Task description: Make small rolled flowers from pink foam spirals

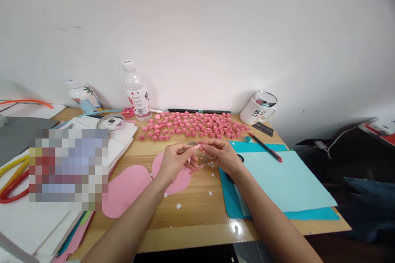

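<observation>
Both hands meet above the middle of the wooden table. My left hand [179, 157] is closed, its thumb and fingers pinching a small pink paper strip [197, 146]. From the other side, my right hand [221, 155] pinches the same strip at its right end. Below and behind the fingers is a round roll of clear tape [202, 159], partly hidden. Pink paper circles [129, 187] lie to the left, partly under my left forearm. Beyond my hands, many small rolled pink paper roses [188, 125] are spread out. Small white paper scraps [178, 206] lie nearby.
Light blue sheets [284, 181] lie at right with a black and red pen [267, 148]. A white mug [257, 107] and a plastic bottle [135, 94] stand by the wall. Piled papers [55, 230] fill the left. Dark scissor handles [240, 158] show beside my right wrist.
</observation>
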Demonstrator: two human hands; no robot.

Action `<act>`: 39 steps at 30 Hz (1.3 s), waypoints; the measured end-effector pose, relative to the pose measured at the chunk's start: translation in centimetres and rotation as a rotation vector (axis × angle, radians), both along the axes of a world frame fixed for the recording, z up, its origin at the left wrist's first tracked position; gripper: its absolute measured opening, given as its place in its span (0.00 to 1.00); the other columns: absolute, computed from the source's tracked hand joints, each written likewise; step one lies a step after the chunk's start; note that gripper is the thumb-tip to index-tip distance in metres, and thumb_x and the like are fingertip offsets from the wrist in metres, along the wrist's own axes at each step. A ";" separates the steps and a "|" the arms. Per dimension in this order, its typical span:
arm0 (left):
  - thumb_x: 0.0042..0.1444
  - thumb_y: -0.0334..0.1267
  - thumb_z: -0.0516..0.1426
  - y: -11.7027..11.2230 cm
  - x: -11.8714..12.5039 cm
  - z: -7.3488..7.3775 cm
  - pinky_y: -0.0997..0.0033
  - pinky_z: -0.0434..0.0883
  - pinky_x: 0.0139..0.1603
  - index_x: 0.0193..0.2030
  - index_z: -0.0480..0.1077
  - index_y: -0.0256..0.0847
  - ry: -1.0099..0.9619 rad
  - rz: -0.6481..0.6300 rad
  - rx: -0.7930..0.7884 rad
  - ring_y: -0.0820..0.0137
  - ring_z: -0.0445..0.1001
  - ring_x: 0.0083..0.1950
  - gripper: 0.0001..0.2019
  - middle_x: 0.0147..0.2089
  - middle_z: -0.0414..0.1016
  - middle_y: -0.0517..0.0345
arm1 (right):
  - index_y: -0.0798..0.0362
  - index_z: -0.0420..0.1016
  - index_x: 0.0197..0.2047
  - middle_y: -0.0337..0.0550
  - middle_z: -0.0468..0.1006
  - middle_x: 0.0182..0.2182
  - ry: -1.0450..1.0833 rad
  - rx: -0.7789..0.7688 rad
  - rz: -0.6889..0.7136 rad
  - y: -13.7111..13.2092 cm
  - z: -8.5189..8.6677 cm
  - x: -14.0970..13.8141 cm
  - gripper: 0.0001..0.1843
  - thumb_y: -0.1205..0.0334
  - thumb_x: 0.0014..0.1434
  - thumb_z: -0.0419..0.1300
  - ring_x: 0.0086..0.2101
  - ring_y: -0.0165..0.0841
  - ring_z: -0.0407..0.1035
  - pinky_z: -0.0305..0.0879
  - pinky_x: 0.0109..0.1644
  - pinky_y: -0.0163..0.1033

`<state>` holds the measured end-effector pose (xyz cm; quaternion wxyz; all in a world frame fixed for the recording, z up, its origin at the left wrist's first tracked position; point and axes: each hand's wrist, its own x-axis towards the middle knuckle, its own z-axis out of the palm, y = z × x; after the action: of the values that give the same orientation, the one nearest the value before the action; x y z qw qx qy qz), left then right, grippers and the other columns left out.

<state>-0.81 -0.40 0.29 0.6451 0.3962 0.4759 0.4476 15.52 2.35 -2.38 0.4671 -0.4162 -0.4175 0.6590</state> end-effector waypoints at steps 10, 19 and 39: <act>0.45 0.43 0.61 0.0 -0.1 -0.7 0.73 0.70 0.18 0.27 0.71 0.34 -0.019 -0.032 0.011 0.73 0.71 0.18 0.12 0.22 0.72 0.58 | 0.53 0.76 0.25 0.36 0.75 0.20 -0.001 0.016 -0.015 -0.3 0.4 -0.1 0.10 0.61 0.38 0.70 0.23 0.25 0.66 0.61 0.28 0.32; 0.44 0.44 0.62 0.0 0.0 0.0 0.74 0.70 0.18 0.26 0.71 0.34 0.018 0.000 0.009 0.73 0.71 0.18 0.13 0.21 0.72 0.58 | 0.52 0.78 0.28 0.39 0.78 0.24 -0.029 0.022 -0.032 -0.2 0.3 -0.1 0.11 0.60 0.38 0.70 0.27 0.29 0.70 0.64 0.34 0.35; 0.44 0.45 0.62 -0.1 0.1 0.2 0.74 0.70 0.17 0.25 0.70 0.35 0.009 -0.015 0.018 0.74 0.70 0.18 0.13 0.21 0.71 0.60 | 0.52 0.78 0.30 0.40 0.79 0.26 -0.049 0.012 -0.018 -0.1 0.3 -0.1 0.12 0.58 0.39 0.69 0.29 0.31 0.72 0.66 0.35 0.36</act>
<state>-0.75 -0.45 0.45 0.6425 0.4076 0.4720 0.4452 15.46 2.21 -2.12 0.4652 -0.4331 -0.4290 0.6418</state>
